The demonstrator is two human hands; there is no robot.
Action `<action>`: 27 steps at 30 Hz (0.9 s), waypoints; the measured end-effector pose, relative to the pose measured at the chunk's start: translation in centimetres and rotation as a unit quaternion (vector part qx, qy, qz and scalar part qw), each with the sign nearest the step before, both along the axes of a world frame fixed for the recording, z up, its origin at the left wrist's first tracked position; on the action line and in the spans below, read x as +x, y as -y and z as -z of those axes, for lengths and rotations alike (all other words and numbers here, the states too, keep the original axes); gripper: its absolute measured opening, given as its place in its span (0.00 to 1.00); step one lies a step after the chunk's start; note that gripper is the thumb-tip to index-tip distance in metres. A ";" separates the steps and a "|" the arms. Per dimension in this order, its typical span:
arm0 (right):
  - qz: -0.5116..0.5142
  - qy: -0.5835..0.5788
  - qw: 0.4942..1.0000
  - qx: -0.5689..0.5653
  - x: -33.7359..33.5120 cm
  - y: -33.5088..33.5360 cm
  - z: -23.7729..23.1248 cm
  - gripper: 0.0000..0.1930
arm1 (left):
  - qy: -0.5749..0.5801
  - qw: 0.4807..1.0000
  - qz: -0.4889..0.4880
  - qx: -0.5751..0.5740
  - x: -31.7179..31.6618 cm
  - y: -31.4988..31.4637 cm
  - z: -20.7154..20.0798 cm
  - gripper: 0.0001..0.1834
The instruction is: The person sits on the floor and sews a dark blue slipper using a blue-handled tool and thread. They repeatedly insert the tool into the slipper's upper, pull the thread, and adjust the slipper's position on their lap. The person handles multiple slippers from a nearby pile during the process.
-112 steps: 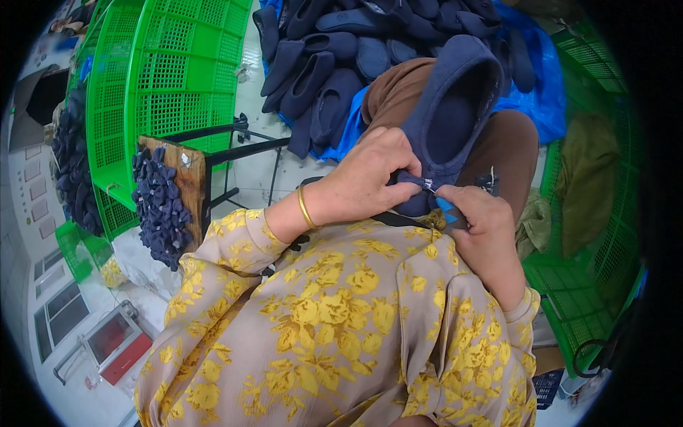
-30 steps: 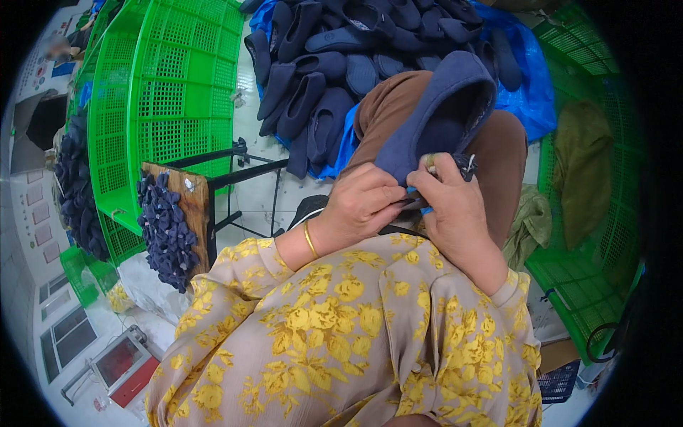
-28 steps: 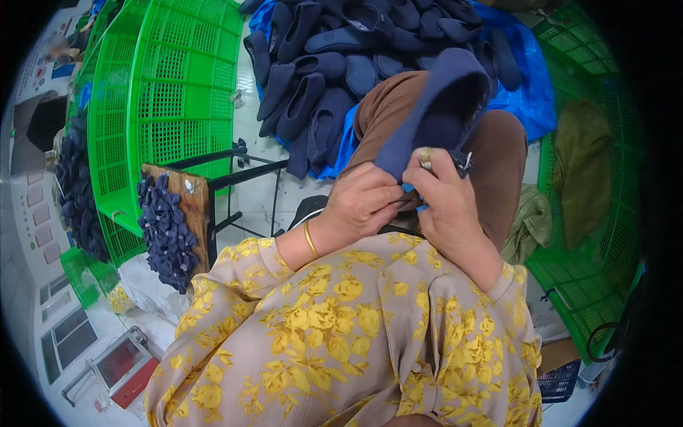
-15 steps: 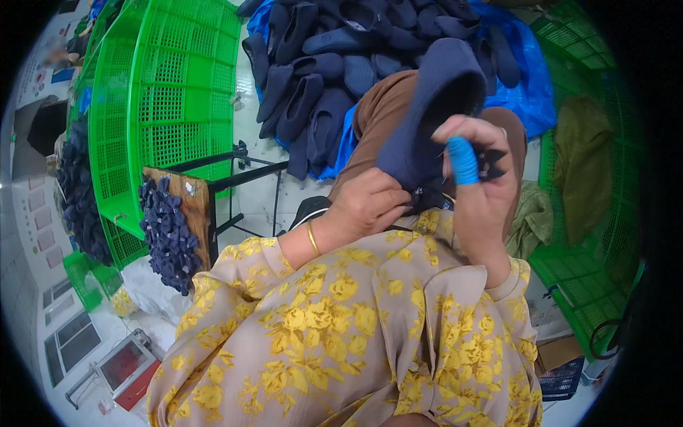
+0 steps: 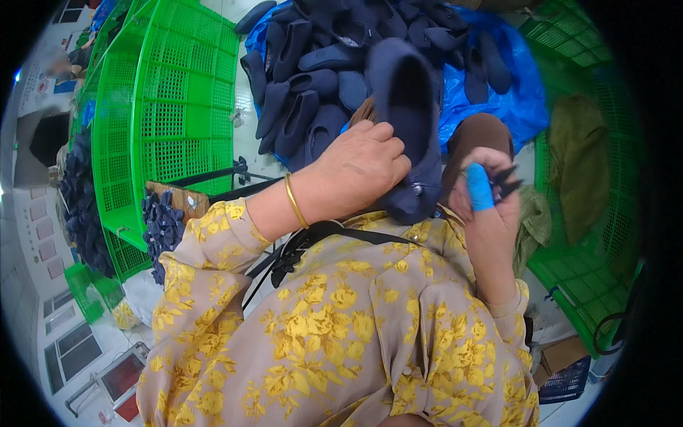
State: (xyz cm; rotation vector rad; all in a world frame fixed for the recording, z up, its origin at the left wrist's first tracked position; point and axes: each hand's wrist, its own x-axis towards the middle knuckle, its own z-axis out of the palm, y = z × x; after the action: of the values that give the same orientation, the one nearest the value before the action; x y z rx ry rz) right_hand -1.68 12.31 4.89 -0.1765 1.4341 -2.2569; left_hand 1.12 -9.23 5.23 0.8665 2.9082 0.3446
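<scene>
A navy slip-on shoe [image 5: 425, 135] hangs in front of me, toe away and its dark opening facing up. My left hand [image 5: 366, 167] is closed on the shoe's left side, near the heel. A small pale spot shows at the heel, too small to make out. To the right of the shoe and apart from it, my right hand [image 5: 484, 186] is closed round small black snips [image 5: 504, 182] with two pointed tips. Blue tape wraps the right thumb. The fingers behind the snips are partly hidden and slightly blurred.
Beyond my knees lies a heap of navy shoes [image 5: 313, 75] on a blue plastic sheet [image 5: 512, 107]. Green crates [image 5: 186, 92] stand on the left, with another green crate [image 5: 580, 285] on the right. A wooden-topped stool [image 5: 186, 202] bears navy scraps [image 5: 162, 220].
The shoe has moved left and swung its toe left. My left hand has shifted from the heel up along its left side. The right hand with the snips has drawn away rightward.
</scene>
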 end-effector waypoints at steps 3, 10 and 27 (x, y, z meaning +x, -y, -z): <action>0.072 -0.003 0.997 -0.010 -0.1 -1.3 -1.0 0.04 | -0.001 0.989 -0.084 0.124 -0.1 -2.5 0.6 0.07; 0.079 0.113 0.990 -0.006 1.5 -5.3 3.6 0.05 | 0.223 0.929 -0.120 0.271 -1.0 -4.6 3.2 0.07; 0.054 0.157 0.986 0.037 3.7 -7.1 4.8 0.04 | 0.349 0.843 -0.140 0.384 -7.9 -4.5 5.1 0.05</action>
State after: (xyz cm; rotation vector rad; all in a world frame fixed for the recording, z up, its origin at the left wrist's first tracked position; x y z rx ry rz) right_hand 2.06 19.45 0.09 0.2745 1.3805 -2.1909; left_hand -6.83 -4.75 0.08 0.2270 2.1384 1.5439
